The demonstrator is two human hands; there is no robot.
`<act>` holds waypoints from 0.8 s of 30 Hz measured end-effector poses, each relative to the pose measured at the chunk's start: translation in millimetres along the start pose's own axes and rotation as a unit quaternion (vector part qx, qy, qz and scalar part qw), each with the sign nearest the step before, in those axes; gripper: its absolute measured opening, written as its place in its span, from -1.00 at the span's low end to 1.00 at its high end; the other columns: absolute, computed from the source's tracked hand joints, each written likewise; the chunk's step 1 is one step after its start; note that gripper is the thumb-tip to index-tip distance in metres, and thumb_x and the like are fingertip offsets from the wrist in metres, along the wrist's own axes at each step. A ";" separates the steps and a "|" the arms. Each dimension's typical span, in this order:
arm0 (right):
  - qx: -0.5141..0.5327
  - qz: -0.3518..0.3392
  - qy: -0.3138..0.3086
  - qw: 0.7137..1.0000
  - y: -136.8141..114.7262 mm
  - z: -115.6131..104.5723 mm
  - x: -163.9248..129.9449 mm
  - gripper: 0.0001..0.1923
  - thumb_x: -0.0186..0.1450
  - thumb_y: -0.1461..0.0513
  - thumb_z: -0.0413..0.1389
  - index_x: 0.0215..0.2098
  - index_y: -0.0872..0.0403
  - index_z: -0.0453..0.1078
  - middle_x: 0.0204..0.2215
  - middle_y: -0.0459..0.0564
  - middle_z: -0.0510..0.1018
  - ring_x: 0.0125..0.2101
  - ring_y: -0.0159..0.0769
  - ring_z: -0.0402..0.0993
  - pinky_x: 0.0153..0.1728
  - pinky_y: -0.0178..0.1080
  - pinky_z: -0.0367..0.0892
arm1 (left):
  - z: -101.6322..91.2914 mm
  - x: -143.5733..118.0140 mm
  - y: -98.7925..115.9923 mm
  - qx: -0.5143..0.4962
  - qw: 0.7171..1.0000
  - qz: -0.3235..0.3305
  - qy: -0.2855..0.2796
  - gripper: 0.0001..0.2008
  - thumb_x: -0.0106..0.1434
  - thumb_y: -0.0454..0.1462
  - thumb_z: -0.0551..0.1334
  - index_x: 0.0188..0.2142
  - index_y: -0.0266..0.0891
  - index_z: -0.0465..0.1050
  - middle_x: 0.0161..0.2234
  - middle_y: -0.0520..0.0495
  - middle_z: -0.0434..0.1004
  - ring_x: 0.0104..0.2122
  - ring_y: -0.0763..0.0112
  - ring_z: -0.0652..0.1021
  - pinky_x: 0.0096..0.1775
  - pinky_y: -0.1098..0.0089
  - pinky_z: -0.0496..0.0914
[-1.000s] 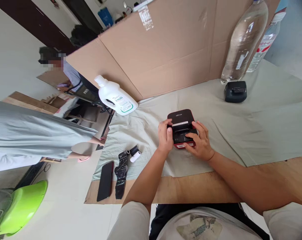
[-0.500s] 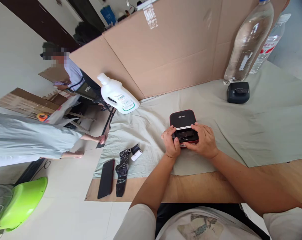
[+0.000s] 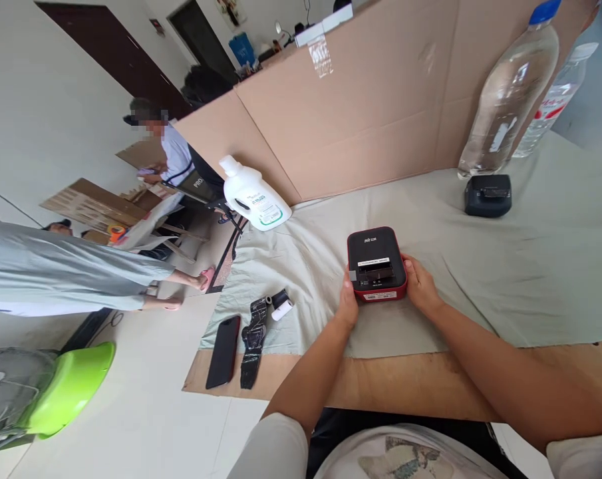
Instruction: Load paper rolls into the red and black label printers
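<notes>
Cardboard point(image 3: 370, 113) is standing behind a cloth-draped counter point(image 3: 410, 379).
Left fingers point(image 3: 347, 287) and right fingers point(image 3: 412, 271) are grasping a printer point(image 3: 374, 247) by its sides; a person point(image 3: 177, 148) is sitting beyond.

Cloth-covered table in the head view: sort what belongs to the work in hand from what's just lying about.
In the work:
- black-and-red device, between left hand and right hand

Apparently just lying about:
- phone
- black strip
- small rolls (possibly related; can't tell)
- white jug
- dark rounded box
- large clear bottle
- smaller bottle
</notes>
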State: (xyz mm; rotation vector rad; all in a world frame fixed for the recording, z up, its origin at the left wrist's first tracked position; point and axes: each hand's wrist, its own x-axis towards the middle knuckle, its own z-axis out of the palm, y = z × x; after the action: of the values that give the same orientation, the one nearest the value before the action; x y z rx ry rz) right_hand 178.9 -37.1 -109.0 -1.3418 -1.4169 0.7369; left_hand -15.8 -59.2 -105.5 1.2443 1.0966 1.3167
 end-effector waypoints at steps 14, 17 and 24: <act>0.061 -0.156 -0.136 0.976 -13.7 3.8 -14.2 -0.44 0.49 -0.05 -0.22 0.39 -0.14 0.09 0.31 0.01 0.31 0.26 -0.16 0.28 0.24 0.05 0.27 | -16.3 -15.6 50.3 -0.186 0.975 -0.096 0.071 -0.14 0.22 0.02 0.31 0.40 0.04 -0.04 0.29 -0.07 0.33 0.28 0.13 0.35 0.26 0.14 0.29; 0.056 -0.172 -0.164 0.970 -14.0 3.4 -15.8 -0.44 0.49 -0.03 -0.22 0.41 -0.15 0.03 0.36 0.01 0.24 0.31 -0.16 0.22 0.26 0.06 0.26 | -30.1 7.5 51.5 -0.199 0.967 -0.127 0.100 -0.28 0.18 -0.06 0.34 0.31 -0.01 0.19 0.20 -0.07 0.46 0.18 0.11 0.47 0.17 0.13 0.40; -0.016 -0.066 -0.167 0.984 -0.9 10.1 -20.1 -0.44 0.45 -0.07 -0.12 0.35 -0.12 0.16 0.21 0.13 0.43 0.11 -0.10 0.47 -0.03 0.01 0.53 | -90.7 133.1 76.5 -0.204 0.951 -0.184 0.143 -0.72 0.25 -0.19 0.23 -0.09 -0.27 0.50 -0.33 -0.10 0.67 -0.23 0.15 0.66 -0.03 0.09 0.52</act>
State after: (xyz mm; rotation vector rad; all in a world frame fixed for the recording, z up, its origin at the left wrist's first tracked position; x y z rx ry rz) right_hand 166.8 -54.5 -116.4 -1.1716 -1.7718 0.8832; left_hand -110.9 65.6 -20.8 0.5232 1.1165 1.3669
